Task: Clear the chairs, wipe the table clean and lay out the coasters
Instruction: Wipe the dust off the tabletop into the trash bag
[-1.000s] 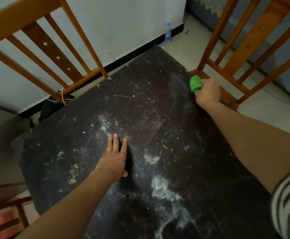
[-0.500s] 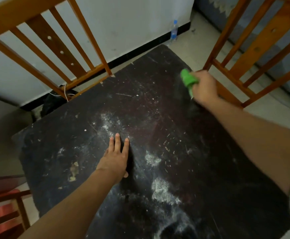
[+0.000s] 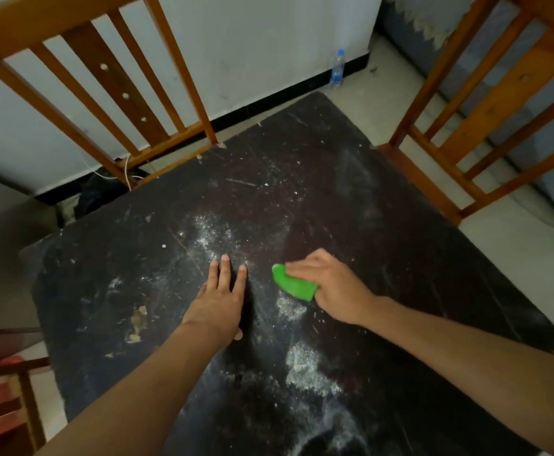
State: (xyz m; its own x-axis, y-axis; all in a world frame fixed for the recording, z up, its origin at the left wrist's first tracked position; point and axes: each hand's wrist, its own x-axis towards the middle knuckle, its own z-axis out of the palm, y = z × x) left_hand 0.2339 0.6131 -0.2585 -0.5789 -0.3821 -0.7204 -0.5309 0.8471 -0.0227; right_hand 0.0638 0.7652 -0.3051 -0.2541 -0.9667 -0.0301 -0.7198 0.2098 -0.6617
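Head view, mid-wipe: right hand with fingers clamped on green cloth, middle of the surface; left hand flat just left, fingers straight, slightly apart. Best done pressing cloth flat, sweeping overlapping strokes through near white powder, lifting left hand clear.

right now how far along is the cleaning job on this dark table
Early on. Done: the slatted wooden chairs' seats barely show, so unclear. In hand: the right hand grips a green cloth on the dark table, left hand flat beside it. Left: white powder patches and crumbs to wipe; no coasters in view.
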